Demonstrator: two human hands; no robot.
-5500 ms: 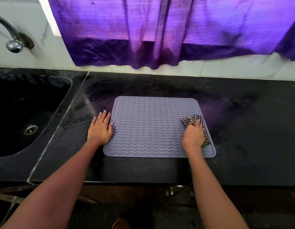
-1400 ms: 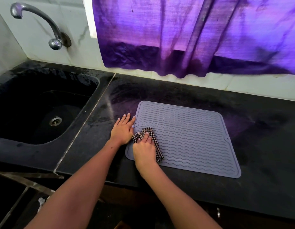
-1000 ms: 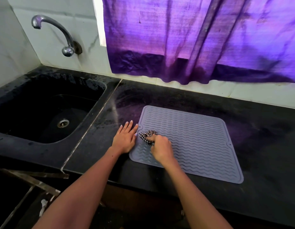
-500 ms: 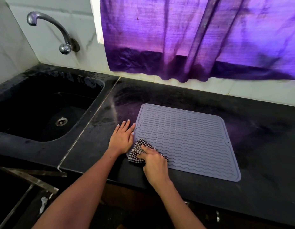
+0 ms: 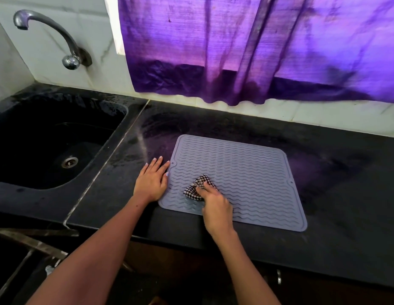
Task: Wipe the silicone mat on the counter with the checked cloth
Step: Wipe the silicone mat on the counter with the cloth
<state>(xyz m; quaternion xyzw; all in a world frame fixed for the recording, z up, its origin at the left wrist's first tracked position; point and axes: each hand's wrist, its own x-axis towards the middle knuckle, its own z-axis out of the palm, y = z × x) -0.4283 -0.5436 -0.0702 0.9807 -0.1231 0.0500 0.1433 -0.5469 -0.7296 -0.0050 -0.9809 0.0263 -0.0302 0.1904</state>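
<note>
Now right hand with checked cloth near silicone mat left edge

Grey-lilac ribbed silicone mat there, its whole face running in wavy lines, set against the speckled black stone counter. On it, a black-and-white checked cloth, small tight squares. Behind hangs a vivid purple fabric curtain over white marble-veined wall tiles, and a black basin sink.
</note>
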